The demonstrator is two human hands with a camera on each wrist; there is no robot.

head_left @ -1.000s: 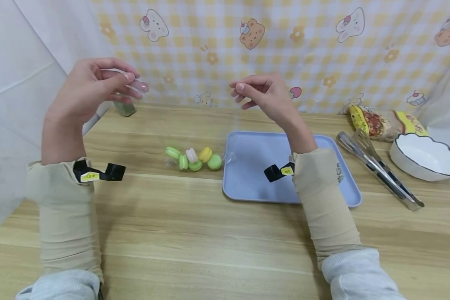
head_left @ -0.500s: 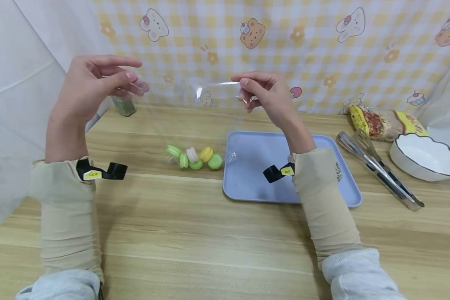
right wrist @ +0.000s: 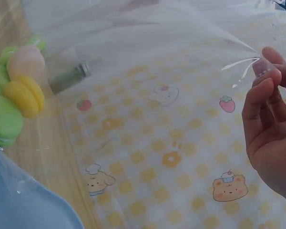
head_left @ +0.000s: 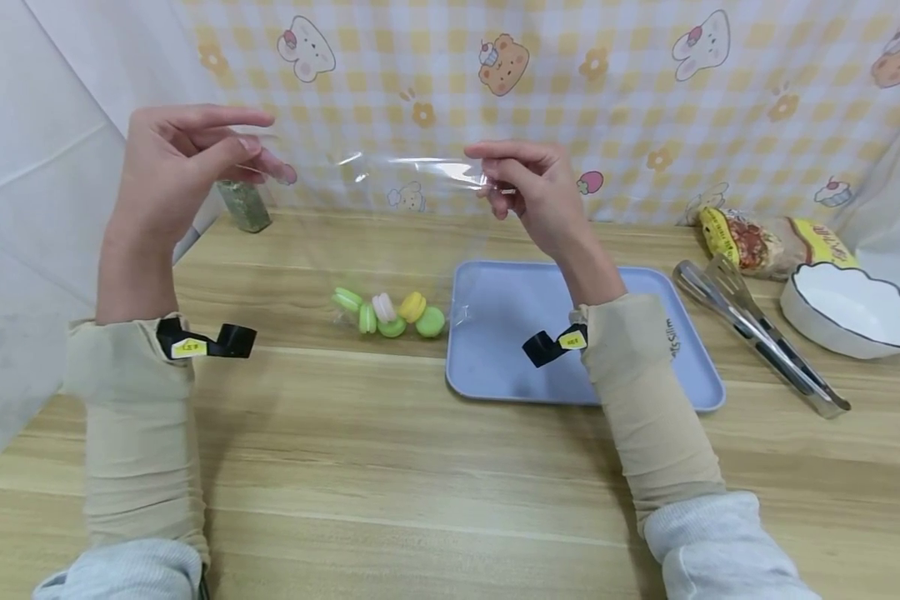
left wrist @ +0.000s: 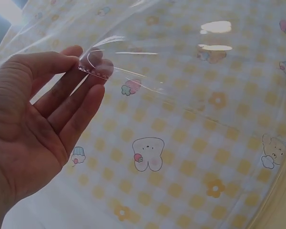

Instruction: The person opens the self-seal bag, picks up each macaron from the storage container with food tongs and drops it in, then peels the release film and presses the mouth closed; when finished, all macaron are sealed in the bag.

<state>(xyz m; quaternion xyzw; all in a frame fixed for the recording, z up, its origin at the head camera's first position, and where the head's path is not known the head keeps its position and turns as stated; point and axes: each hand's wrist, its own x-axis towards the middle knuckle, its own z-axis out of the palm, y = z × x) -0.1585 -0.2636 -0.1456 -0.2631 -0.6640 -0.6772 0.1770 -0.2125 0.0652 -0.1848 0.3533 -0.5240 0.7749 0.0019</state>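
A clear plastic bag (head_left: 397,225) hangs stretched between both hands, its bottom down at the table. Several macarons (head_left: 412,308), green, yellow and pale pink, lie in the bottom of the bag. My left hand (head_left: 180,162) pinches the bag's upper left edge between thumb and fingers; in the left wrist view the clear film (left wrist: 97,71) passes over the fingertips. The right hand (head_left: 528,187) pinches the upper right edge, and the right wrist view shows the film drawn into creases at the thumb and fingers. The bag's left side is hard to see.
A blue tray (head_left: 525,333) lies under the right forearm, close to the macarons. To its right are metal tongs (head_left: 757,333), a white scalloped dish (head_left: 855,308) and a yellow food packet (head_left: 772,242). A green-filled jar (head_left: 245,204) stands behind the left hand.
The right hand has risen slightly, and glare now shows along the bag's top edge. The left hand has shifted a little up with its forefinger straighter. The macarons have barely moved.
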